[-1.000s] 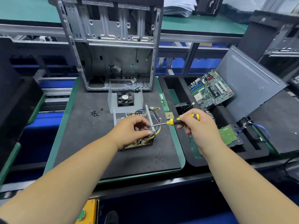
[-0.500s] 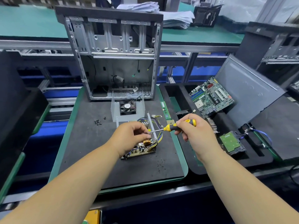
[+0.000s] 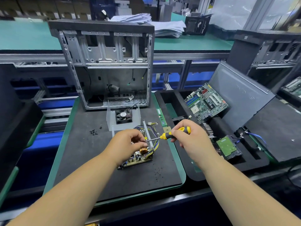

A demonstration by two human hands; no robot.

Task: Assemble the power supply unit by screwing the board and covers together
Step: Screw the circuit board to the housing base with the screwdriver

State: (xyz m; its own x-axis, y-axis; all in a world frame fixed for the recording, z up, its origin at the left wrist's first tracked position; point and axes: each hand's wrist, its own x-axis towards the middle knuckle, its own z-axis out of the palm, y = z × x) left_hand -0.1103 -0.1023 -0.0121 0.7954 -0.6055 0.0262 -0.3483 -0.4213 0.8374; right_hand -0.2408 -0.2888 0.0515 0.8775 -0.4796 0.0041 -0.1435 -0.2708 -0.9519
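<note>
Mid-desk, left hand [image 3: 128, 142] pinches the board [image 3: 138, 158], right hand [image 3: 189, 137] grips the screwdriver [image 3: 171, 134]; covers not on yet.

I see a screwdriver [image 3: 175, 132] with a yellow-and-black handle and a silvery shaft. The power supply board [image 3: 138, 158] carries a copper-orange coil [image 3: 143, 150] and yellow, blue and black wires [image 3: 155, 144]. The mat [image 3: 91, 154] under it is dark grey with a green border. The computer case [image 3: 105, 66] is bare silver metal with a black top; the motherboard [image 3: 206, 102] is green; the far desk [image 3: 29, 36] is teal.
</note>
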